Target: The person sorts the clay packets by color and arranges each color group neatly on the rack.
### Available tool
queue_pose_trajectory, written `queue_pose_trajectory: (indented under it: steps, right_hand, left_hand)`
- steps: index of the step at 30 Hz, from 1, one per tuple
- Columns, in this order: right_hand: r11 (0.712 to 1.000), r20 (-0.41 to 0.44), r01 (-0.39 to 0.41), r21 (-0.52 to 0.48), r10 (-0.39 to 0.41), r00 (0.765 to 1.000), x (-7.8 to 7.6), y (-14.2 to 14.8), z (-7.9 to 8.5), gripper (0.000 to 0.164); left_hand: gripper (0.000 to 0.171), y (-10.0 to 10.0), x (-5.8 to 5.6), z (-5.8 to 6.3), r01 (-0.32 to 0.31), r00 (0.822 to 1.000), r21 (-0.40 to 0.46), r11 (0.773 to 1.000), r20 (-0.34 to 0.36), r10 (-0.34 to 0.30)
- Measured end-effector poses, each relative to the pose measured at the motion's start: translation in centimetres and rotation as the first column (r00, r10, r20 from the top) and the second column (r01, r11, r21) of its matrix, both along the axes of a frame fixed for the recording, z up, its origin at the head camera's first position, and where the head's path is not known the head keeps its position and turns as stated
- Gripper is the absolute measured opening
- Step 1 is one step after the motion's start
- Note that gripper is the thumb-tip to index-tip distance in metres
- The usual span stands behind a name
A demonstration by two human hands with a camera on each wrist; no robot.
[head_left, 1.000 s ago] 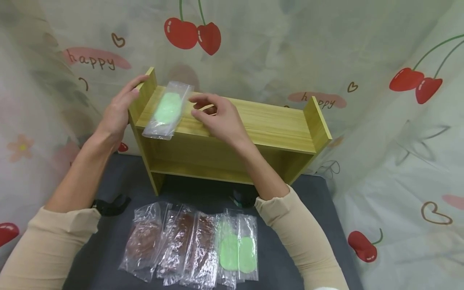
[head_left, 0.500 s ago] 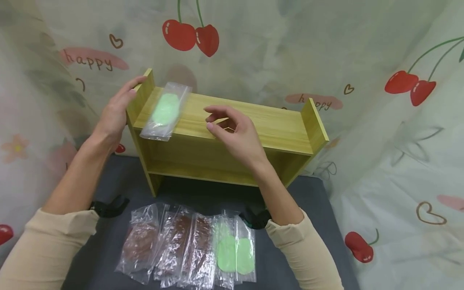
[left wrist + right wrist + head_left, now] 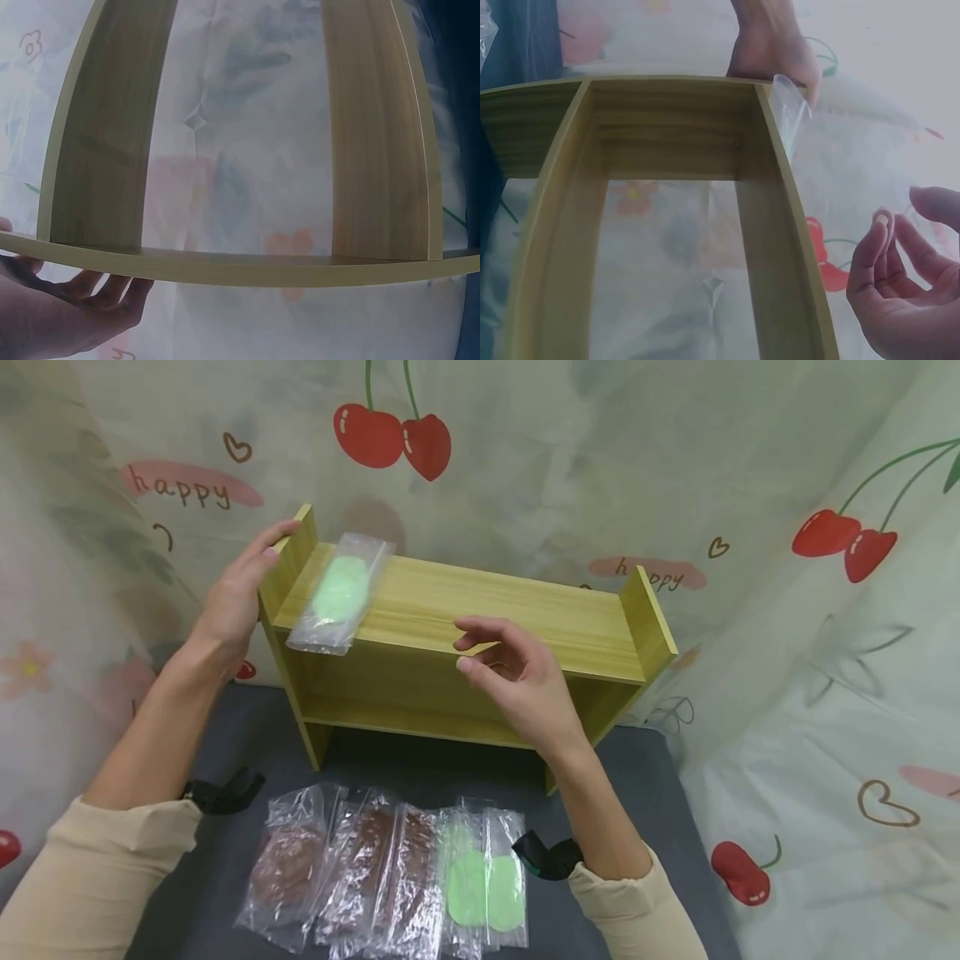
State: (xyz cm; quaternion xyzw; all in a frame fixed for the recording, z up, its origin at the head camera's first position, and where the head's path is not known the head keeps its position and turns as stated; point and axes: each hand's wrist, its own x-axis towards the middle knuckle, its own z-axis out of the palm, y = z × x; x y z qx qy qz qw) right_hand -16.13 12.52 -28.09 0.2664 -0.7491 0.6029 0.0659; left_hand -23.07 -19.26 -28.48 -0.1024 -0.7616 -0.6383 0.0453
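In the head view, a two-tier wooden shelf [image 3: 420, 602] stands on the dark table. My left hand [image 3: 238, 583] grips the upper part of its left side panel; the left wrist view shows the fingers [image 3: 112, 296] along that panel's outer face. A clear packet with a light green oval piece [image 3: 343, 590] lies at the left end of the top board, its lower end jutting past the front edge. My right hand [image 3: 525, 681] hovers in front of the top board's middle, fingers loosely bent and thumb apart, holding nothing.
On the table in front of the shelf lies a row of clear packets: several with brown contents [image 3: 288, 868] at left, others with light green pieces [image 3: 504, 893] at right. A printed curtain [image 3: 525, 460] hangs close behind and at both sides. Both wrists carry black straps [image 3: 225, 793].
My right hand has moved away from the green packet, rightward and down toward me. The left hand keeps its grip on the side panel, and the packet stays where it was.
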Motion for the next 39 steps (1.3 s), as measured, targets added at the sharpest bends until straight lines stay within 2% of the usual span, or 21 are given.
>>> queue_pose_trajectory:
  steps: [9, 19, 28, 39]
  right_hand:
    - [1.000, 0.039, 0.003, -0.021, -0.002, 0.999, 1.8, 2.1, -2.7, 0.038]
    - [0.998, 0.131, 0.054, -0.039, -0.049, 0.990, 3.7, 5.0, -7.3, 0.040]
    - [0.993, 0.206, 0.103, -0.057, -0.089, 0.975, 5.1, 6.6, -11.1, 0.041]
    - [0.988, 0.292, 0.152, -0.010, -0.143, 0.946, 6.7, 8.1, -14.2, 0.040]
  left_hand:
    - [0.051, 0.0, 0.0, 0.0, -0.007, 1.000, 0.005, 1.000, -0.008, 0.007]
    - [0.050, 0.1, 0.1, -0.2, -0.007, 1.000, 0.009, 1.000, 0.013, 0.007]
    - [0.050, 0.1, 0.1, 0.0, 0.012, 1.000, 0.027, 1.000, 0.005, -0.012]
    - [0.050, 0.2, 0.1, -0.2, -0.009, 1.000, 0.023, 1.000, 0.012, 0.009]
